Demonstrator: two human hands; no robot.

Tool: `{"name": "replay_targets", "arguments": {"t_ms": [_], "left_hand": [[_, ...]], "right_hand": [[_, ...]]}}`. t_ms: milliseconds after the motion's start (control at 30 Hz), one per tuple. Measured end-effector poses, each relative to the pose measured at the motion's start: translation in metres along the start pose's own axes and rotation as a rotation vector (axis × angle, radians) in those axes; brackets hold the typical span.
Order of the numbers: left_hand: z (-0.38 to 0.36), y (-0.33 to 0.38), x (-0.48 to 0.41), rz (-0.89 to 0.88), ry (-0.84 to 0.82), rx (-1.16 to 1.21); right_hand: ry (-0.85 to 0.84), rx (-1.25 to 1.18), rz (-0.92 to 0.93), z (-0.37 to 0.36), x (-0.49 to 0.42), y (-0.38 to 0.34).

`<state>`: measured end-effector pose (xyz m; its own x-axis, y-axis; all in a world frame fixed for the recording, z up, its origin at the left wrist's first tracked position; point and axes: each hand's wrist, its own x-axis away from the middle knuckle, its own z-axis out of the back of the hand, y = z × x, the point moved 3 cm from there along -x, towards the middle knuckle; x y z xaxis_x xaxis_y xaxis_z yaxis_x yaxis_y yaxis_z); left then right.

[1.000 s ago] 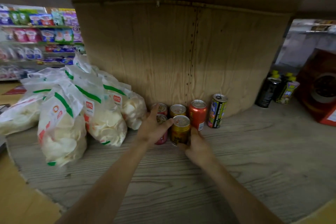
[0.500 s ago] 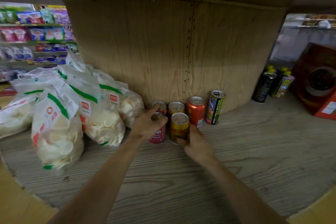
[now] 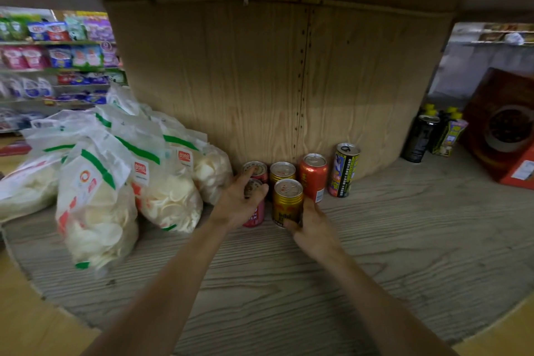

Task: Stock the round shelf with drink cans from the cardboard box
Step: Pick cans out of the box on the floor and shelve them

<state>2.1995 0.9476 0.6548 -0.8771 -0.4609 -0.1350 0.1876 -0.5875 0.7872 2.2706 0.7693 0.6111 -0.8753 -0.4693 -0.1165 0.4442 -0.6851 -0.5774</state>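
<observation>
Snack bags crowd left; shelf right of cans free.

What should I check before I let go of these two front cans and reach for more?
1. Gold can upright on the shelf: ok.
2. Right hand grips the gold can low on its side: ok.
3. Red can under the left hand upright: ok, though the hand covers much of it.
4. Both front cans lined up ahead of the back row: ok.
5. Bare shelf in front of the orange can for the next one: ok.
6. Cardboard box within reach: cannot tell, it is out of view.
</observation>
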Motion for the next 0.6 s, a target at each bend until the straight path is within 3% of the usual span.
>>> {"name": "replay_targets", "arguments": {"t_ms": [600], "left_hand": [[-0.0034,0.0051,0.0029,-0.010,-0.004,-0.053]], "right_hand": [[0.047,0.024,0.030,-0.0024,0.0020,-0.0029]]}}
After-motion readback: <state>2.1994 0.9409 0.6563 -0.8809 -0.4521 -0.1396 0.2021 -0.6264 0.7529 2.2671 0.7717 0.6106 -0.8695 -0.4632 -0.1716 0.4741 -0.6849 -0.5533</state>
